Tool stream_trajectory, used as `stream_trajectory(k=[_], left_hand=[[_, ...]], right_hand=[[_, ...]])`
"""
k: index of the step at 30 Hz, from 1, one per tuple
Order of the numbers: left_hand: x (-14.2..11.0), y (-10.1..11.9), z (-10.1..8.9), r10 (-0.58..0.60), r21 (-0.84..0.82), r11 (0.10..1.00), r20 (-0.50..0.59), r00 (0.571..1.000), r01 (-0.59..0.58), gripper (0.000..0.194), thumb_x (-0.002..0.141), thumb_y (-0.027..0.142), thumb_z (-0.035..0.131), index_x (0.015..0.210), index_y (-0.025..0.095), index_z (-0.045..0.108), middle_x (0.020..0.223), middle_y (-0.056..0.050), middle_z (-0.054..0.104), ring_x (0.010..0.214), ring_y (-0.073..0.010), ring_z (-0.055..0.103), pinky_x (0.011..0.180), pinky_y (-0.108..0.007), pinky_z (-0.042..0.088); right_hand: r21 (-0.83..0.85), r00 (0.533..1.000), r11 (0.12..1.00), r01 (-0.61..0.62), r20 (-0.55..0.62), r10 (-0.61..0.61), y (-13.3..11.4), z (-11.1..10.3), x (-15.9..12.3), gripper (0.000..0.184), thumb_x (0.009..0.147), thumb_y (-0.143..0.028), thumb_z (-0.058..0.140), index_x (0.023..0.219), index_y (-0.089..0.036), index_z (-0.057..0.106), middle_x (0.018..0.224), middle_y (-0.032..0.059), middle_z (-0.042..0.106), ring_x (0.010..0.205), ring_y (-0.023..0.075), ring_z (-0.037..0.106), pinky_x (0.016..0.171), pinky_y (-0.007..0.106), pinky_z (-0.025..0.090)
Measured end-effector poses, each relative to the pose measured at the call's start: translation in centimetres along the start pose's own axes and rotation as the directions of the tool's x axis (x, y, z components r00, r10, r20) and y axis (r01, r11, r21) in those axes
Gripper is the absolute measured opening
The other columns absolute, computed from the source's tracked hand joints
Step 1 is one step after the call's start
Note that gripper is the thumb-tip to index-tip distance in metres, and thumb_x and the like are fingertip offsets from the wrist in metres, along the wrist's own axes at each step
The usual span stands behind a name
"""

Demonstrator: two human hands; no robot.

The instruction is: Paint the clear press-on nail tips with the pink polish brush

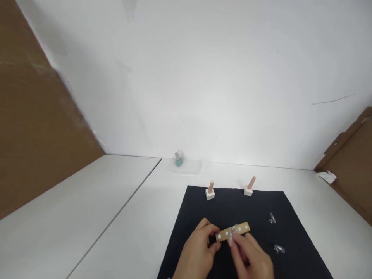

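Observation:
My left hand [198,250] pinches the left end of a tan strip [243,228] with a row of white dots. At the middle of the strip, my right hand [252,256] closes its fingertips on a small clear plastic clip [231,235], which covers part of the strip. Whether the clip is fastened to the strip I cannot tell. Two similar clear clips, one farther back [272,218] and one nearer [279,248], lie on the black mat [232,205] right of my right hand.
Two white blocks with pinkish upright stems, one left [210,193] and one right [248,189], stand at the mat's back edge. A teal bottle with a silvery cap [178,159] is by a clear tray [190,168] near the white wall. Crumpled white tissue [327,176] lies far right.

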State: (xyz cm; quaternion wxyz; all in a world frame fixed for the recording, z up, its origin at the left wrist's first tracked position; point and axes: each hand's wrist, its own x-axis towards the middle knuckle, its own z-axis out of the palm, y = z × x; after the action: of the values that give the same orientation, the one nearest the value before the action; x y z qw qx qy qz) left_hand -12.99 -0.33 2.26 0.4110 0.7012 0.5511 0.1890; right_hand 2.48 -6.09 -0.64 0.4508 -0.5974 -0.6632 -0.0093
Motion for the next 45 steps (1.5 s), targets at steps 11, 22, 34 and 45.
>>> stream_trajectory(k=[11, 22, 34, 45], left_hand=[[0.7, 2.5, 1.4, 0.116, 0.051, 0.993, -0.162, 0.980, -0.109, 0.017, 0.085, 0.011, 0.071, 0.091, 0.022, 0.082, 0.102, -0.006, 0.067, 0.104, -0.0267, 0.062, 0.098, -0.038, 0.050], [2.1, 2.5, 3.3, 0.087, 0.030, 0.996, -0.199, 0.976, -0.083, 0.020, 0.084, 0.009, 0.075, 0.071, 0.023, 0.079, 0.087, -0.001, 0.068, 0.093, -0.0235, 0.063, 0.093, -0.038, 0.047], [-0.9, 0.0, 0.8, 0.097, 0.024, 0.995, -0.347, 0.933, -0.095, 0.020, 0.085, 0.007, 0.069, 0.072, 0.022, 0.069, 0.091, -0.001, 0.068, 0.095, -0.0239, 0.065, 0.094, -0.040, 0.047], [-0.6, 0.5, 1.2, 0.039, 0.053, 0.998, -0.315, 0.948, -0.023, 0.022, 0.085, 0.010, 0.075, 0.067, 0.021, 0.071, 0.087, -0.001, 0.071, 0.091, -0.0243, 0.066, 0.090, -0.043, 0.044]], right_hand=[[-0.072, 0.998, 0.996, 0.051, 0.033, -0.049, 3.1, -4.5, 1.8, 0.038, 0.107, -0.042, 0.049, 0.092, -0.022, 0.078, 0.075, 0.0043, 0.067, 0.063, 0.0159, 0.068, 0.062, 0.024, 0.056], [-0.223, 0.992, 0.971, 0.086, 0.113, -0.062, 3.9, -2.6, 1.7, 0.041, 0.110, -0.038, 0.038, 0.090, -0.026, 0.071, 0.078, 0.0030, 0.076, 0.071, 0.0212, 0.073, 0.074, 0.035, 0.052], [-0.187, 0.987, 0.976, 0.114, 0.132, -0.090, 3.5, -2.0, 2.1, 0.040, 0.111, -0.036, 0.038, 0.091, -0.024, 0.070, 0.082, 0.0036, 0.079, 0.073, 0.0217, 0.074, 0.095, 0.047, 0.046], [-0.107, 0.976, 0.989, 0.105, 0.202, -0.082, 2.2, 0.1, 2.2, 0.023, 0.093, -0.014, 0.061, 0.085, -0.028, 0.078, 0.107, 0.0098, 0.072, 0.102, 0.0320, 0.065, 0.086, 0.050, 0.051]])
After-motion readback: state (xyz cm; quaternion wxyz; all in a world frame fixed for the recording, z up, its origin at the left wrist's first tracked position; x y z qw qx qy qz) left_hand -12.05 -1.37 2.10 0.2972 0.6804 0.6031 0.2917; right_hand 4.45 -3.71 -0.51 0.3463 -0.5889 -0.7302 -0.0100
